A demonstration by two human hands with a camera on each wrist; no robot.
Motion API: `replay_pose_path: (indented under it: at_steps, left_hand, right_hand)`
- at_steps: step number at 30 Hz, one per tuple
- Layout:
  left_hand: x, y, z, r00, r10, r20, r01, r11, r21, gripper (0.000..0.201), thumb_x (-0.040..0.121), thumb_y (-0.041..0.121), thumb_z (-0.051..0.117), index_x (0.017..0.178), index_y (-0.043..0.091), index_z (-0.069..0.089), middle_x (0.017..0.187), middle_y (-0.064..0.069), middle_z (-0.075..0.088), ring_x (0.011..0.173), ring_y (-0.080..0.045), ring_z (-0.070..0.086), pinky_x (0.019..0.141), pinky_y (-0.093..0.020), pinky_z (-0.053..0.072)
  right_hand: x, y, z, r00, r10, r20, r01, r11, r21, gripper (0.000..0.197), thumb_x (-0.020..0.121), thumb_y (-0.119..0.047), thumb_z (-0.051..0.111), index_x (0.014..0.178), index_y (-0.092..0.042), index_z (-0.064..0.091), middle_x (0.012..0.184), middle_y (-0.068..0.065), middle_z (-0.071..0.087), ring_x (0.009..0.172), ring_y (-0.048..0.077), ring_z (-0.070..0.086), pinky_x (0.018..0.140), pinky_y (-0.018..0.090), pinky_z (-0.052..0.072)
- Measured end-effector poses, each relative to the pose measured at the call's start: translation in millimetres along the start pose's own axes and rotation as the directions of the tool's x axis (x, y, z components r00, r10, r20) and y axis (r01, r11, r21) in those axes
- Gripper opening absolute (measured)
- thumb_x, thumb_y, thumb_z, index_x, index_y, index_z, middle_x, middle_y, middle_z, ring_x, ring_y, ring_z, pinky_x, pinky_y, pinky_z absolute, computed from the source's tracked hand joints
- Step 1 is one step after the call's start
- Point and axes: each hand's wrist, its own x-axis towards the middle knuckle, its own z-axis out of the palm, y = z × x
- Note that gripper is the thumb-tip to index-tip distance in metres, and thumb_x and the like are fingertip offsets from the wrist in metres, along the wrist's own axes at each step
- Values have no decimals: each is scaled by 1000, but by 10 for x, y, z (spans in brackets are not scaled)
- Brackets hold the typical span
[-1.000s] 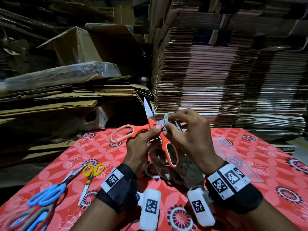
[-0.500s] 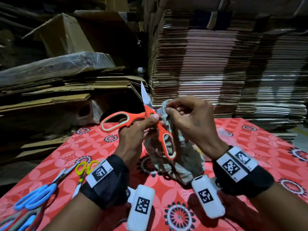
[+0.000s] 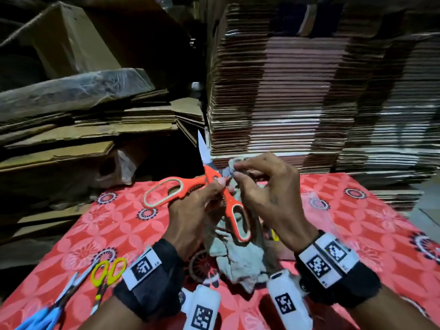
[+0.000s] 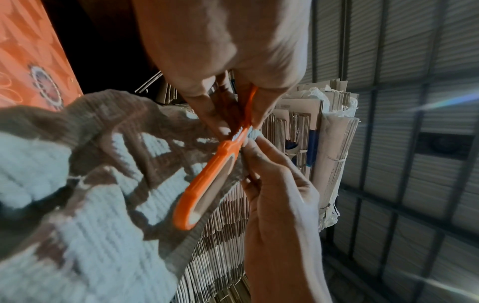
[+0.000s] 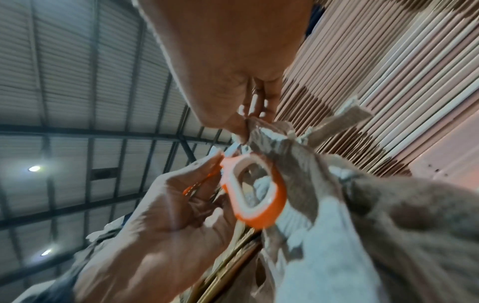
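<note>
Above the middle of the red floral table (image 3: 114,225), the left hand (image 3: 192,210) pinches the orange scissors (image 3: 210,173) at the pivot, one blade pointing to 12 o'clock. The right hand (image 3: 273,196) pinches a fold of grey cloth (image 3: 238,260) against the other blade, and the cloth hangs down to the table. Yellow scissors (image 3: 108,270) lie at 8 o'clock

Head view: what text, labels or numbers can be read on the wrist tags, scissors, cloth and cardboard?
No words read clearly.
Left wrist tag: square code; tiny print beside it, too blurred.
Right wrist tag: two square codes; tiny print too blurred.
Orange scissors: no marking seen.
Cloth: none.
Cardboard stack: none seen.
</note>
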Motion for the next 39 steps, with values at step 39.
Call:
replay_pose_path:
  at_steps: [39]
  left_hand:
    - [-122, 1143, 310, 951, -273, -144, 287, 954, 87, 14, 90, 14, 75, 78, 9, 70, 71, -3, 64, 59, -17, 61, 57, -27, 51]
  right_hand:
    - [823, -996, -181, 909, 393, 136, -394, 919, -24, 15, 90, -4, 77, 97, -15, 83, 95, -7, 75, 89, 3, 69, 75, 18, 52]
